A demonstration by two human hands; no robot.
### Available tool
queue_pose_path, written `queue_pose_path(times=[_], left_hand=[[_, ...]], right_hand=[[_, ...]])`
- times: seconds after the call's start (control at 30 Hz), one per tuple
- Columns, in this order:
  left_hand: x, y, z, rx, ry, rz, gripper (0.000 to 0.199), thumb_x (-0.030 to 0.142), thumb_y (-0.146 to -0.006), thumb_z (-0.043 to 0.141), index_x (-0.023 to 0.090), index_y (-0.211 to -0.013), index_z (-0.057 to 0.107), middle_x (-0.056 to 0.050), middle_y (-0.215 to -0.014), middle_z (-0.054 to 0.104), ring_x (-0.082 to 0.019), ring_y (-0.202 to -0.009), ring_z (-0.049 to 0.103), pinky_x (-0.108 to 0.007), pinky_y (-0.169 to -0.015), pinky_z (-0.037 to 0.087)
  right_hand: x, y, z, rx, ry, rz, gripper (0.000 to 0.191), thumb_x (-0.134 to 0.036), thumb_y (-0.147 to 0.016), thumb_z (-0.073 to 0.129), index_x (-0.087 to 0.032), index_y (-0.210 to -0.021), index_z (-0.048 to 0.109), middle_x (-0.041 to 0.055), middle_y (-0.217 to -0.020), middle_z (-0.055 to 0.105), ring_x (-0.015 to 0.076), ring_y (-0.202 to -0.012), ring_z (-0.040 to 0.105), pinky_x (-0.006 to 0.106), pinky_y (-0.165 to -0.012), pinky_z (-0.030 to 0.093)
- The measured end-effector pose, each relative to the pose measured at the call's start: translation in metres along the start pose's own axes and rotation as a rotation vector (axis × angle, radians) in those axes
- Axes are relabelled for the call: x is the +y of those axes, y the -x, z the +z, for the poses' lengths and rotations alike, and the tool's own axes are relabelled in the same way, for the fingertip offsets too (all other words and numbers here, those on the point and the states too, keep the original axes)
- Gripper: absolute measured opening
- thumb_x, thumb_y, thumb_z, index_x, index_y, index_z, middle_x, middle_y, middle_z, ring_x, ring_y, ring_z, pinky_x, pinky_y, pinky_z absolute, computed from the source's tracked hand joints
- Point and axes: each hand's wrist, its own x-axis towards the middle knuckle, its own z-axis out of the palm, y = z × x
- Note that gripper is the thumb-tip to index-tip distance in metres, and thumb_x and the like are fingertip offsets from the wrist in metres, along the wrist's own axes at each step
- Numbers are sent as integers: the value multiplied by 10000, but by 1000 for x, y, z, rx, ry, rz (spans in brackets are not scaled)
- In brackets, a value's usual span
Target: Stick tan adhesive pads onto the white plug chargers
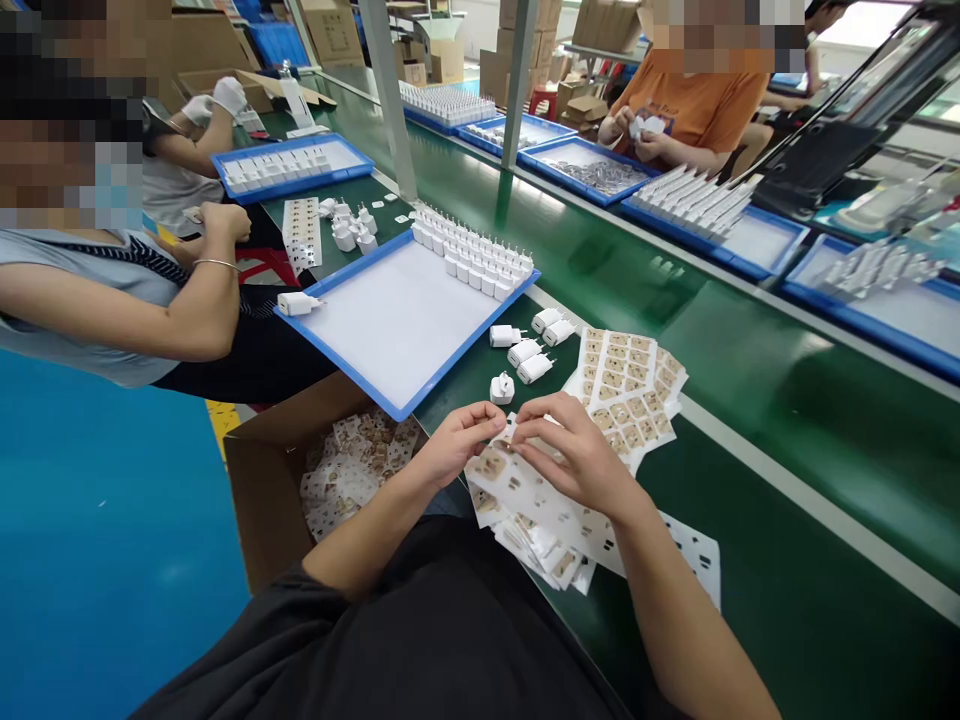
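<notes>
My left hand (463, 442) is closed in a pinch, thumb against forefinger, over the edge of a sticker sheet. Whatever sits in that pinch is too small to make out. Facing it, my right hand (576, 455) is curved with its fingers apart, the tips close to my left fingertips. Below both hands lies a white sticker sheet (555, 502) with tan labels and dark marks, on top of loose sheets. More tan label sheets (626, 385) fan out beyond my right hand. Several white plug chargers (525, 352) lie just past my hands, one standing prongs up (502, 388).
A blue-rimmed tray (405, 405) at left holds rows of chargers (472, 255). A cardboard box (262, 500) of used sheets stands below the green table (787, 500). Co-workers sit at left and across; more trays (757, 250) line the far side. A metal post (517, 90) rises between.
</notes>
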Motion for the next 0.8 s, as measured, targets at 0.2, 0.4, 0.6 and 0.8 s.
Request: queue_pose_path(times=[0.2, 0.4, 0.6, 0.8], left_hand=[[-18, -14, -12, 98, -636, 223, 301, 476, -899, 617, 180, -850, 639, 8, -705, 590, -128, -630, 536, -242, -599, 418], [-23, -34, -15, 422, -1225, 539, 296, 327, -891, 657, 182, -1146, 615, -115, -1155, 626, -270, -1062, 592, -372, -846, 493], [-1, -65, -14, 253, -1233, 548, 430, 139, -748, 759, 223, -1152, 637, -73, -1108, 684, -285, -1084, 581, -427, -951, 481], [9, -46, -7, 121, -212, 356, 492, 383, -657, 882, 201, -1002, 581, 7, -861, 670, -155, -780, 655, -265, -720, 534]], right_hand=[[7, 6, -28, 175, -297, 204, 66, -183, -938, 642, -248, -938, 640, 33, -946, 634, 200, -906, 614, 357, -820, 494], [15, 8, -25, 259, -193, 455, 71, -296, -972, 608, -238, -937, 630, 30, -911, 656, 188, -820, 603, 350, -764, 478], [14, 8, -20, 193, -152, 515, 112, -338, -985, 572, -242, -949, 616, 27, -929, 650, 185, -828, 597, 337, -763, 478], [4, 7, -25, 139, -327, 536, 117, -332, -949, 632, -223, -906, 639, 20, -843, 668, 177, -774, 626, 318, -714, 485]])
